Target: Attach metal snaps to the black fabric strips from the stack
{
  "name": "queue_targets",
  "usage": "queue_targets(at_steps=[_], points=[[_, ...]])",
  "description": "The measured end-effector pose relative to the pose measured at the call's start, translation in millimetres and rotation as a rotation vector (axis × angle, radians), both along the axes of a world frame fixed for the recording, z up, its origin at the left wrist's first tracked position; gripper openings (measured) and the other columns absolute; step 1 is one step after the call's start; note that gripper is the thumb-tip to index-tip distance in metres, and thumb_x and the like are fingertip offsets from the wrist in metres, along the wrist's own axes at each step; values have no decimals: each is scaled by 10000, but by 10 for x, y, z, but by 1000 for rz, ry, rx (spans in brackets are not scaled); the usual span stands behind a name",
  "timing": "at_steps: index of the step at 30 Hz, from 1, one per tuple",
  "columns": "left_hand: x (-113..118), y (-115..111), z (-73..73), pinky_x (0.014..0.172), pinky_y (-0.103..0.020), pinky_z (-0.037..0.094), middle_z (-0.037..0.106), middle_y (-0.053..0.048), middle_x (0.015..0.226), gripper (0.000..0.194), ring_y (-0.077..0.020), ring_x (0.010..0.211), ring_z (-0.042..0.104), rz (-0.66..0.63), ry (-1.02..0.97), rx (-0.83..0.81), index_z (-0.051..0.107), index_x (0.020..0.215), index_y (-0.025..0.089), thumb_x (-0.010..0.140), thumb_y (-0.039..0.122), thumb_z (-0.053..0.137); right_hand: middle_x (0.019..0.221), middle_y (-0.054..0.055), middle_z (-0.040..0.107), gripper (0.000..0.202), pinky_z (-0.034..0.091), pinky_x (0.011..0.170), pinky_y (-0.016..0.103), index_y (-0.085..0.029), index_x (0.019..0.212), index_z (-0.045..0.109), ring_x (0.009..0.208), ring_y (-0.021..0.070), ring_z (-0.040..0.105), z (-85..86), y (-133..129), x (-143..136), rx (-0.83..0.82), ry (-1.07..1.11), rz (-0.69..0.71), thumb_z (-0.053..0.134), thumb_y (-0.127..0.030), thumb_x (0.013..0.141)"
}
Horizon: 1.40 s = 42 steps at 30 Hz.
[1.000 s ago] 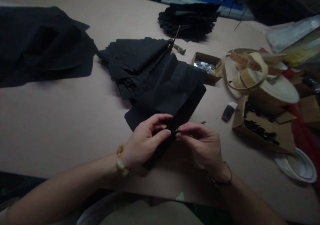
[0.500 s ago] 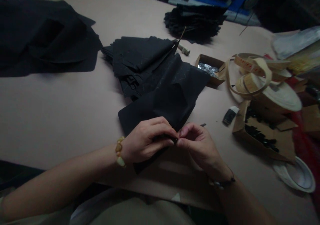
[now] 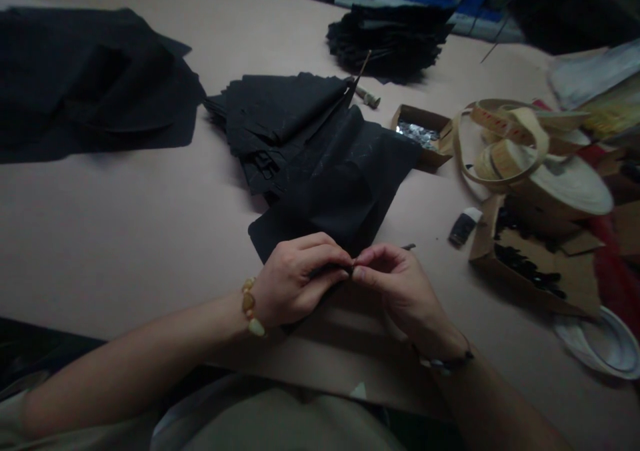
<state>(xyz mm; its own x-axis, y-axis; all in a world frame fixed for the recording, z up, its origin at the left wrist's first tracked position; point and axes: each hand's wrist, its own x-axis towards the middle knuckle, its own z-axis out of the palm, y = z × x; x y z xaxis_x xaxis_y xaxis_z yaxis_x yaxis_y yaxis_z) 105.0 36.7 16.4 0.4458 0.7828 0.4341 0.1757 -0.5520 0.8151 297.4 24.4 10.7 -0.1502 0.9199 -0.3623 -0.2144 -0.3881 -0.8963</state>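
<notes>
My left hand (image 3: 300,281) is closed on the near edge of a black fabric piece (image 3: 330,201), the fingers bent over it. Right beside it, my right hand (image 3: 400,287) pinches at the same spot, thumb and forefinger together; the small dark thing between the fingertips is too small to make out. The fabric piece spreads away from my hands and overlaps a fanned stack of black pieces (image 3: 280,114). Part of it is hidden under my left hand.
More black fabric (image 3: 125,84) lies at the left, another black stack (image 3: 390,41) at the back. On the right are a small box of shiny metal pieces (image 3: 443,145), a tape roll (image 3: 570,184), a cardboard box of black parts (image 3: 580,281) and a white ring-shaped roll (image 3: 623,341).
My left hand and the near corner of the fabric have shifted slightly right. Both hands stay together at the edge. The view has moved a little.
</notes>
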Motion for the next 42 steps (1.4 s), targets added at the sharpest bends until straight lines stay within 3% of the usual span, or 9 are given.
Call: queue_targets(at_steps=[11, 13, 18, 21, 27, 42], points=[[8, 4, -77, 720, -198, 526, 707, -60, 892, 98, -110, 788, 666, -17, -85, -33, 716, 933, 139, 860, 127, 652, 719, -24, 695, 268, 505, 607, 172, -205, 726, 707, 639, 85, 617, 13, 5, 27, 45, -26, 35, 912, -239, 557], [32, -18, -68, 730, -198, 530, 719, -42, 900, 113, -114, 805, 675, 14, -172, -213, 717, 944, 163, 839, 143, 679, 741, -22, 699, 243, 511, 609, 184, -225, 779, 726, 652, 94, 627, 58, -17, 39, 136, -58, 21, 891, -234, 601], [76, -2, 15, 682, -183, 524, 722, -20, 893, 274, -106, 764, 663, 54, -371, -981, 680, 1022, 149, 764, 198, 757, 813, -7, 692, 163, 504, 666, 213, -255, 860, 747, 767, 117, 634, 161, -76, 48, 541, -343, -3, 779, -137, 752], [65, 25, 55, 678, -166, 500, 710, -6, 849, 228, -80, 719, 628, 33, -394, -1144, 694, 937, 126, 756, 238, 776, 843, -4, 681, 149, 507, 696, 232, -248, 844, 725, 816, 127, 635, 159, -82, 29, 636, -381, 21, 728, -106, 798], [31, 8, 44, 690, -153, 475, 724, 12, 880, 234, -72, 755, 620, -14, -382, -1120, 735, 1001, 187, 830, 346, 727, 842, -28, 688, 192, 511, 704, 214, -257, 859, 711, 801, 110, 636, 112, -98, -9, 621, -406, -52, 748, -87, 777], [76, -16, 18, 728, -203, 504, 744, -40, 974, 275, -136, 829, 663, 31, -318, -989, 724, 1072, 156, 848, 313, 694, 799, -3, 714, 124, 543, 690, 258, -248, 779, 729, 754, 148, 657, 124, -107, -62, 473, -387, -190, 809, -173, 721]])
